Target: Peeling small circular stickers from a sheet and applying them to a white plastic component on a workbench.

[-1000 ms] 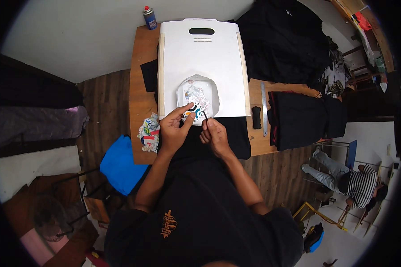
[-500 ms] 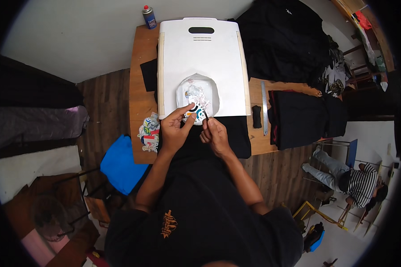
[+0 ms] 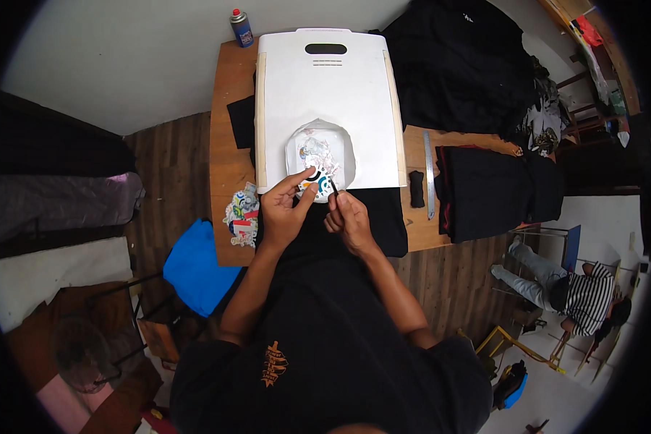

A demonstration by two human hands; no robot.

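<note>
Both hands stay put: left hand [image 3: 282, 213] still pinches the colourful sticker [image 3: 315, 181], right hand [image 3: 349, 217] grips a thin dark tool [image 3: 333, 187].

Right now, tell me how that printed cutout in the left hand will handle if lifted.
The printed cutout looks thin and flat, so probably floppy and very light. Pinched by the left hand at one edge, it may droop or tear.

Seen from above, a person's left hand [image 3: 286, 211] pinches a colourful sticker [image 3: 315, 181] while the right hand [image 3: 349, 217] holds a thin dark tool [image 3: 333, 186] against it, over a white board [image 3: 325, 101] on a wooden bench [image 3: 231, 145]. More stickers [image 3: 242, 215] lie left.
</note>
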